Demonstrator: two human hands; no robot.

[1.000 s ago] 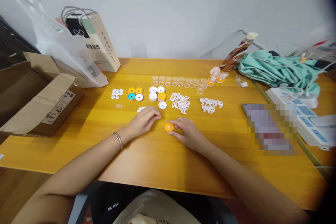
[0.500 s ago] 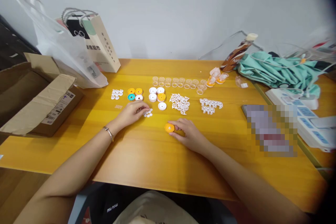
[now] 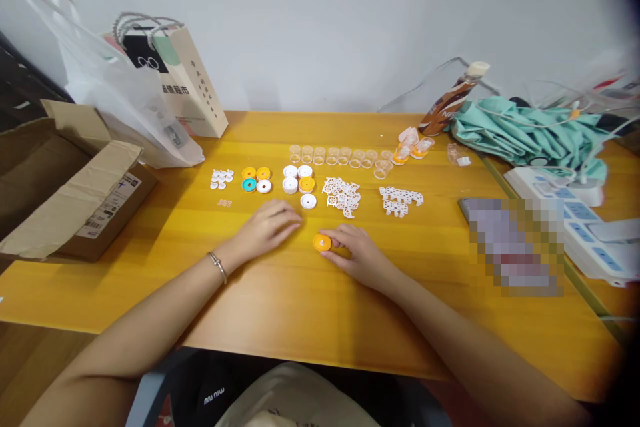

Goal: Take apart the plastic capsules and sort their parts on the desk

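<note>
My right hand [image 3: 353,250] pinches an orange round plastic cap [image 3: 321,242] with a small white centre between thumb and fingers, low over the table. To its left is my left hand [image 3: 270,227], fingers bent together and pointing at the cap, a short gap away. What its fingertips hold, if anything, is hidden. Just behind are a white round cap [image 3: 309,201] and a cluster of white and orange caps [image 3: 290,185]. Another group of round caps [image 3: 249,185] is orange, teal and white. A heap of white openwork wheel-like pieces [image 3: 342,197] lies behind my right hand.
Clear small cups [image 3: 332,156] stand in a row at the back. White perforated strips [image 3: 400,197], small white parts [image 3: 221,179] and tiny pinkish pieces [image 3: 225,203] lie around. A cardboard box [image 3: 100,207] is left; a phone [image 3: 510,247], power strip [image 3: 590,233] and bottle [image 3: 450,103] are right.
My left hand has moved right and slightly nearer, away from the small white pieces, which it now covers from view. My right hand keeps its place with the orange cap.
</note>
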